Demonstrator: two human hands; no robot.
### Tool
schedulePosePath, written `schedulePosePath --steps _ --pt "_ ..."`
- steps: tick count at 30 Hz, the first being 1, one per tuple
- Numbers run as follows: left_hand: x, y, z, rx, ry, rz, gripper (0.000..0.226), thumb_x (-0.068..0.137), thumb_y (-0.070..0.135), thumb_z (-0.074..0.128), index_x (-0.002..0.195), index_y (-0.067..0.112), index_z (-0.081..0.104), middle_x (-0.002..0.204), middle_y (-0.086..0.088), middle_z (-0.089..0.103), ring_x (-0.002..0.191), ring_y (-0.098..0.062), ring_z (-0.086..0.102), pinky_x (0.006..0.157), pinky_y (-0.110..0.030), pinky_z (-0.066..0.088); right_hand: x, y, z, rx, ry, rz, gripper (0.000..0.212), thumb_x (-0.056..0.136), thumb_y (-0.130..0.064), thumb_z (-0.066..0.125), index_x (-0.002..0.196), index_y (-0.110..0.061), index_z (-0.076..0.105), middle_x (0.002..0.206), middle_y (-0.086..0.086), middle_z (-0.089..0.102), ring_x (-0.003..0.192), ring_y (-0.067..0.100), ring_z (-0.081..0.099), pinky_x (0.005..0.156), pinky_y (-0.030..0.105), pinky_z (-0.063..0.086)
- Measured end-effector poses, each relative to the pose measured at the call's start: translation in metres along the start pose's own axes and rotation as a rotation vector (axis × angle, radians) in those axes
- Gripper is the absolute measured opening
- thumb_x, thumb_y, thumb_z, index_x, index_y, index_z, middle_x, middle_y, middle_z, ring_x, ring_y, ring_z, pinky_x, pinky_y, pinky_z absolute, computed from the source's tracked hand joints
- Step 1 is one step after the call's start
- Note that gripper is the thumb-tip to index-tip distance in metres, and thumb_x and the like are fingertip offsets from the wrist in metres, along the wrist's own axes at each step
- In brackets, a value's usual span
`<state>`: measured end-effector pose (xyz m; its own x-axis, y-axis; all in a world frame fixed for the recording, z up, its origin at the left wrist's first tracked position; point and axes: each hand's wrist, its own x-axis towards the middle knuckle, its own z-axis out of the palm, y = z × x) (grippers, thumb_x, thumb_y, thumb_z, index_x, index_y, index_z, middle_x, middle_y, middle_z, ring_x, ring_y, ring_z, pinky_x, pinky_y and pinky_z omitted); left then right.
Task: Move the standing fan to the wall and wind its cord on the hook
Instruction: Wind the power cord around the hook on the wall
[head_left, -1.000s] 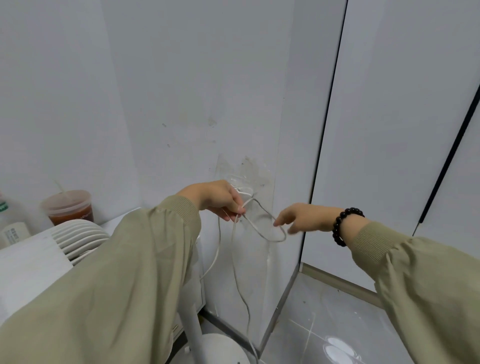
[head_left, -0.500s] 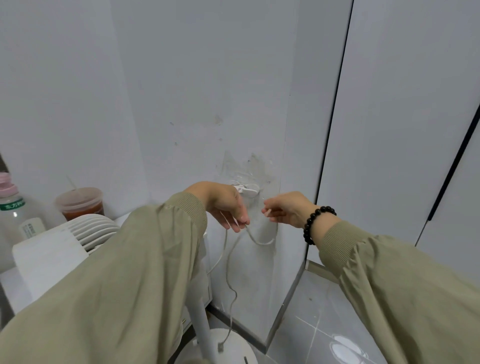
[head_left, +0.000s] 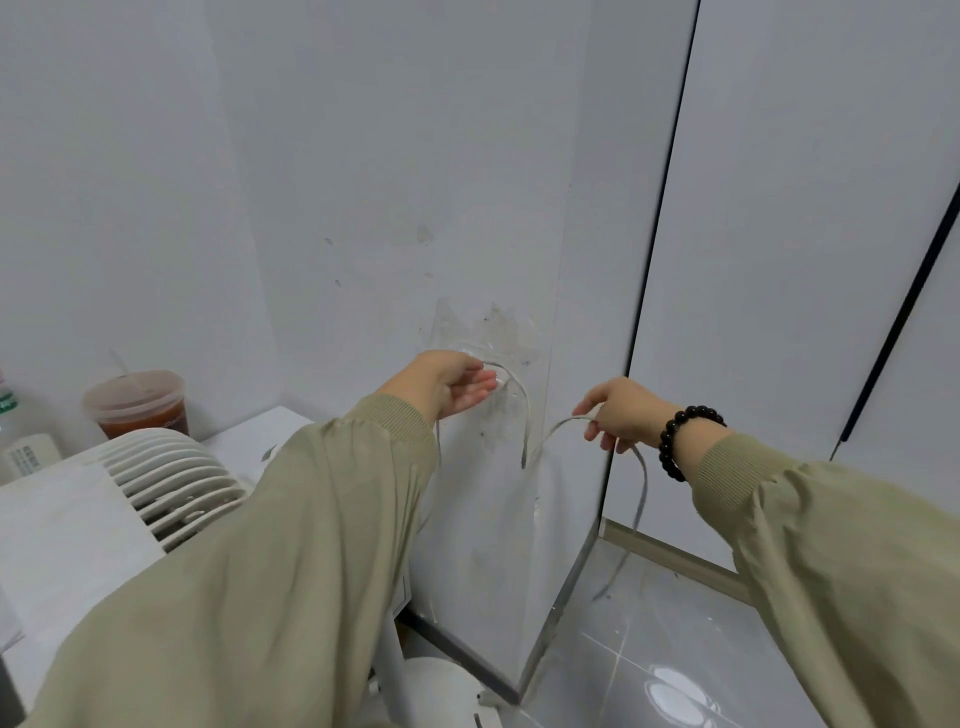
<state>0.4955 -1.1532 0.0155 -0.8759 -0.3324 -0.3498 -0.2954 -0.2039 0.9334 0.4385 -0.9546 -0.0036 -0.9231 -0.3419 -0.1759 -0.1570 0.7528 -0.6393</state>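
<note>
Since half a second ago, the right hand (head_left: 618, 415) has drawn away from the hook (head_left: 500, 383) toward 3 o'clock, taking the cord (head_left: 525, 441) with it, and the left hand (head_left: 457, 387) has uncurled. I now see the left hand with fingers straight and together, palm turned toward the hook and fingertips just beside it. From my remote seat I cannot tell whether they touch the hook or the cord.

The right hand, a dark bead bracelet (head_left: 680, 441) on its wrist, has its fingers curled round the cord. The cord arches over the hook on the wall (head_left: 389, 182), drops, rises into the right hand, then hangs down toward the grey floor (head_left: 649, 649) at 5 o'clock.

The fan (head_left: 171, 483) stands close to the wall at 8 o'clock of the hook, its ribbed white head partly hidden by the left sleeve and its round base (head_left: 441, 686) at 6 o'clock. Behind the fan head, a lidded cup (head_left: 137, 402) of brown drink and a bottle (head_left: 21, 447) stand on a white worktop (head_left: 249, 441).
</note>
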Motion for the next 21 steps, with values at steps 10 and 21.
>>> schedulePosePath --steps 10,21 --pt "0.011 0.010 0.007 0.142 -0.119 0.108 0.042 0.092 -0.007 0.031 0.127 0.012 0.047 0.087 -0.007 0.063 0.072 -0.016 0.063 0.068 -0.027 0.054 0.011 -0.018 0.032 0.757 -0.319 -0.106 0.032 0.090 0.008 0.040 0.113 -0.010 0.051 0.104 0.009 0.064 0.101 0.020 0.058 0.090 0.031 0.041" --pt "0.028 0.013 -0.016 0.816 -0.178 0.119 0.051 0.093 -0.003 0.027 0.135 0.020 0.046 0.086 -0.010 0.065 0.070 -0.019 0.065 0.079 -0.036 0.055 0.024 -0.046 0.023 0.491 0.173 -0.250 0.034 0.090 -0.026 0.060 0.061 -0.007 0.056 0.053 0.005 0.048 0.035 0.014 0.038 0.034 0.018 0.033"
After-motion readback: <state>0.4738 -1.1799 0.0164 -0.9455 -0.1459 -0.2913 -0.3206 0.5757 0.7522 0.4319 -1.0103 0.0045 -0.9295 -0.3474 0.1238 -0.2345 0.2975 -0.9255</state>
